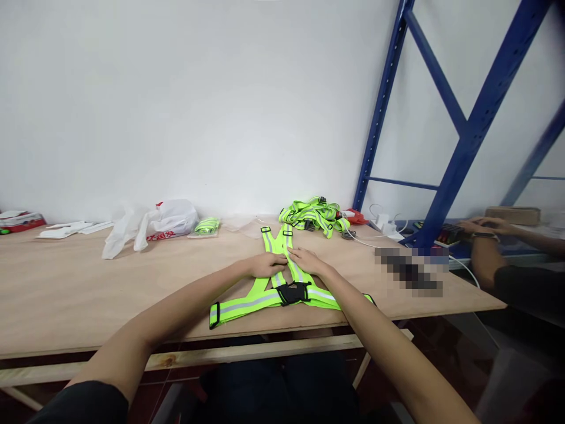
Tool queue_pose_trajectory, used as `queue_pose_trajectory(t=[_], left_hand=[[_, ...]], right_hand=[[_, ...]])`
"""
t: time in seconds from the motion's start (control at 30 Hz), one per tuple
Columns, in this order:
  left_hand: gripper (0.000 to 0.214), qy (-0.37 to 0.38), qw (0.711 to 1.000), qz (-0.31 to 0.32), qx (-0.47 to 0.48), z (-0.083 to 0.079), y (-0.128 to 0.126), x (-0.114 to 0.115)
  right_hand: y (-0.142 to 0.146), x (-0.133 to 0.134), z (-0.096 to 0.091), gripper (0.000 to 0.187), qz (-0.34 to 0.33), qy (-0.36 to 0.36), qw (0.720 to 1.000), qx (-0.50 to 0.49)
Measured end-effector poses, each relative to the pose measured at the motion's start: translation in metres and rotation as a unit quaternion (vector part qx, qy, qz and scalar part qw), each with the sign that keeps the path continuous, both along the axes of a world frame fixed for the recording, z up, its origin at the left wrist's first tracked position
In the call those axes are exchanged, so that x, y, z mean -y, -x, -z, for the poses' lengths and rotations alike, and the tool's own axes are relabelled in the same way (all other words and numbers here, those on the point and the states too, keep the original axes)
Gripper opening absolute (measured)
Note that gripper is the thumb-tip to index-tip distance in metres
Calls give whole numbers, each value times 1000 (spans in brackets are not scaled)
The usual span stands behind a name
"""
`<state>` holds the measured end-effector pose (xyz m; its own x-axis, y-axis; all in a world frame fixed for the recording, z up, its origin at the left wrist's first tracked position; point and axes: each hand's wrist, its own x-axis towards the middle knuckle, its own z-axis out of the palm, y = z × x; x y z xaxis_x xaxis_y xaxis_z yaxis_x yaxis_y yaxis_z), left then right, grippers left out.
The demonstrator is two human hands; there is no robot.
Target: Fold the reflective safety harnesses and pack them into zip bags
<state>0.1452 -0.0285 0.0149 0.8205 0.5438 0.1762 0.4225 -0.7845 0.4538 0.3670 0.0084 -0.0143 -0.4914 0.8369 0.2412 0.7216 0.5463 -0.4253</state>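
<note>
A neon-yellow reflective strap vest (247, 304) with grey stripes and a black buckle lies spread flat on the plywood table (66, 294) in front of me. My left hand (266, 265) rests palm down on its crossing shoulder straps, fingers stretched flat. My right hand (309, 261) lies beside it on the same straps, fingers also flat and pressed on the fabric. The two hands nearly touch at the middle of the vest. Neither hand grips anything.
A heap of more neon vests (314, 215) sits at the back of the table, a packed one (206, 227) beside white plastic bags (150, 225). Blue shelving posts (468, 135) rise at right. Another person's arm (485, 247) reaches over a neighbouring surface at right.
</note>
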Motion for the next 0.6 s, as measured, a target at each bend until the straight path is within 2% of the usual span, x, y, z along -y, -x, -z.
queue_pose_trajectory(t=[0.17, 0.33, 0.47, 0.6], left_hand=[[30, 33, 994, -66, 82, 4, 15, -7], [28, 55, 982, -126, 131, 2, 6, -26], [28, 57, 978, -161, 118, 1, -3, -35], [29, 11, 975, -208, 78, 6, -4, -27]], right_hand=[[0, 6, 1, 49, 13, 8, 999, 47], [3, 10, 0, 47, -7, -11, 999, 39], [9, 7, 4, 45, -39, -32, 999, 10], [13, 3, 8, 47, -61, -49, 997, -20]])
